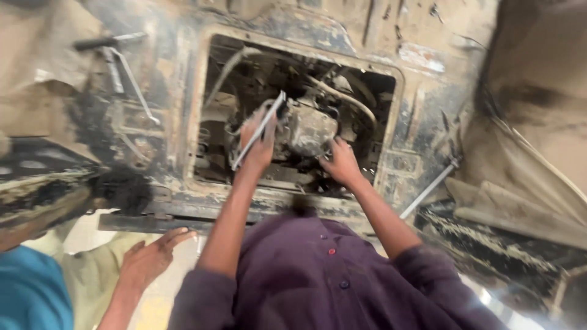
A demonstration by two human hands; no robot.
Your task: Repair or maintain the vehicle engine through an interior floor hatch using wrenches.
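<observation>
Down inside the rectangular floor opening (pixel 391 131), a long metal wrench (pixel 260 129) is leaning upright against the grimy gearbox housing (pixel 309 128).
Left hand (pixel 258 146) fingers are wrapping the wrench mid-shaft: rigid, light, probably greasy, best gripped low. Right hand (pixel 341 162) fingers are pressing spread against the heavy housing; another person's hand (pixel 150 256) is resting near the opening's lower left corner.

A rusted, grime-coated metal floor panel (pixel 422 104) is carrying everything here, with a large rectangular opening (pixel 293 116) cut through it. A long thin metal rod (pixel 431 186) is lying on the panel just right of the opening. A bent lever (pixel 125 67) is resting on the panel well left of it. Crumpled tan sheeting (pixel 526 177) is lying along the right edge.
</observation>
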